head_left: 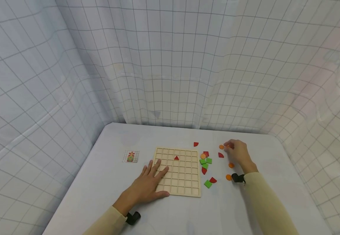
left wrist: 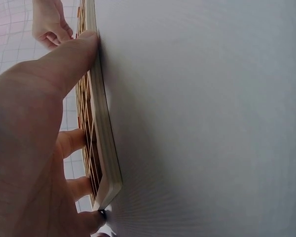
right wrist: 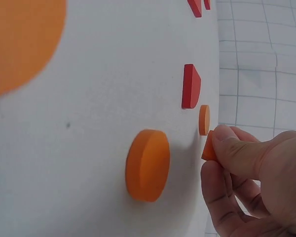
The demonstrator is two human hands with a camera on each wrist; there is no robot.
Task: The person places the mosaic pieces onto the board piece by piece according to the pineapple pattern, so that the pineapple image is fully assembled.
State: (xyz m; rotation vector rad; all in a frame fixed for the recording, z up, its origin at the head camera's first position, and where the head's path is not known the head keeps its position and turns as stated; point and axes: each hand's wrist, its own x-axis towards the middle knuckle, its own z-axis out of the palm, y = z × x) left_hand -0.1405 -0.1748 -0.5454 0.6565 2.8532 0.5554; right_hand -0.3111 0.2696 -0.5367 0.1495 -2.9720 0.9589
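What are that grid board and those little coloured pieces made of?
The grid board looks like pale unpainted wood: a matt tan face and thick light edge. The orange disc and other coloured pieces look like painted wood or foam, thick and matt; I cannot tell which. The right hand pinches one orange piece.

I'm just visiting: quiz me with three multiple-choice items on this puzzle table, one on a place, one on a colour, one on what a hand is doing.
1. Where does the left hand rest?
A. on the wooden grid board
B. on the small pattern card
C. on the curtain

2. What colour is the one piece on the board, a triangle?
A. green
B. orange
C. red

3. What is the right hand doing?
A. lying flat and empty
B. pinching an orange piece
C. lifting the board

Answers:
1 A, its fingers lie spread over the board's near left corner.
2 C, the head view shows it red.
3 B, the right wrist view shows the fingertips round an orange piece.
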